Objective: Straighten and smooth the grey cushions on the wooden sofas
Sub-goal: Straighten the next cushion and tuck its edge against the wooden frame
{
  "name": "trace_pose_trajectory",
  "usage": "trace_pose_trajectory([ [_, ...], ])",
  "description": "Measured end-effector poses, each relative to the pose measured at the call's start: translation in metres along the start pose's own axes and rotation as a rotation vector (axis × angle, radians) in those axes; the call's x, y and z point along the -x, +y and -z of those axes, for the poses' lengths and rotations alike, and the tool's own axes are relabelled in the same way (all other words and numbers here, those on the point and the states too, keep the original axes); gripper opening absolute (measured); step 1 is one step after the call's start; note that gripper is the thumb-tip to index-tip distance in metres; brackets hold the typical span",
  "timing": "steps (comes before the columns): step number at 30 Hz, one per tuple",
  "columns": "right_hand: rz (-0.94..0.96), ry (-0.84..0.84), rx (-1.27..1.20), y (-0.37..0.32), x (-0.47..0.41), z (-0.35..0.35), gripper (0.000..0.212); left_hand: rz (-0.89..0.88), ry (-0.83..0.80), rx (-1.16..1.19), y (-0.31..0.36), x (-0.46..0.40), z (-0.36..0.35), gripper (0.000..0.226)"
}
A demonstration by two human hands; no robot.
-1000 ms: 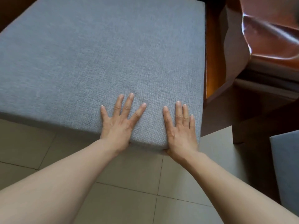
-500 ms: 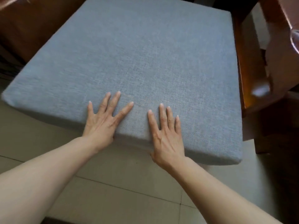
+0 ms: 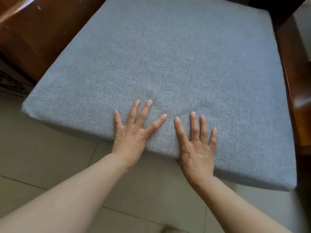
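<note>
Head view: I am pressing left hand (image 3: 133,138) and right hand (image 3: 196,148) flat, fingers straight, smoothing grey cushion (image 3: 168,68); next, sweeping outward from them.

Cushion (image 3: 168,64): a blue-grey is shown, flecked throughout with paler threads; a fine criss-cross weave is seen across the whole top.
Cushion front edge: the same grey is carried over, slightly darker in shade.
Sofa frame (image 3: 33,36): a deep reddish-brown polished wood is shown at left, with pale scratch marks and a bright orange sheen near the top corner.
Right armrest (image 3: 299,101): the same dark red-brown is seen, glossed with an orange highlight.
Floor (image 3: 50,148): pale beige-grey tiles are laid, divided by thin darker grout lines.
Dark patterned patch (image 3: 10,83): black with pale markings is glimpsed at far left; the pattern cannot be made out.
</note>
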State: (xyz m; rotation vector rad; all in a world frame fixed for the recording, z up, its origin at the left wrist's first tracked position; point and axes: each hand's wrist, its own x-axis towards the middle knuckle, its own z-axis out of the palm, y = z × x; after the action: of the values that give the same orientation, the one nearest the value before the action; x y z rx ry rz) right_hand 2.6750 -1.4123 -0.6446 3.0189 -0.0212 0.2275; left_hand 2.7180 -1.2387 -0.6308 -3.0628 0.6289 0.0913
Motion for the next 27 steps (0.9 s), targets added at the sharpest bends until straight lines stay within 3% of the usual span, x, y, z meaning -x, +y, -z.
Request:
trace_pose_trajectory([
  [7, 0.032, 0.037, 0.045, 0.019, -0.062, -0.018, 0.129, 0.084, -0.087, -0.084, 0.000, -0.065, 0.015, 0.108],
  [10, 0.054, 0.130, -0.014, 0.017, -0.063, -0.022, 0.084, 0.094, -0.093, -0.129, 0.001, -0.067, 0.008, 0.108],
  [13, 0.066, 0.150, -0.047, 0.016, -0.062, -0.021, 0.077, 0.092, -0.092, -0.159, 0.002, -0.067, 0.008, 0.111],
  [16, 0.042, -0.046, -0.055, 0.017, -0.062, -0.011, 0.110, 0.099, -0.144, -0.161, 0.001, -0.064, 0.018, 0.115],
  [18, 0.086, -0.193, -0.056, 0.020, -0.063, 0.010, 0.121, 0.102, -0.205, -0.145, 0.001, -0.062, 0.029, 0.118],
  [22, 0.171, -0.480, -0.148, 0.032, -0.070, 0.054, 0.115, 0.083, -0.398, -0.016, 0.007, -0.062, 0.072, 0.121],
  [27, 0.051, -0.560, -0.345, 0.045, -0.070, 0.119, 0.101, 0.048, -0.425, -0.013, 0.018, -0.055, 0.134, 0.110],
])
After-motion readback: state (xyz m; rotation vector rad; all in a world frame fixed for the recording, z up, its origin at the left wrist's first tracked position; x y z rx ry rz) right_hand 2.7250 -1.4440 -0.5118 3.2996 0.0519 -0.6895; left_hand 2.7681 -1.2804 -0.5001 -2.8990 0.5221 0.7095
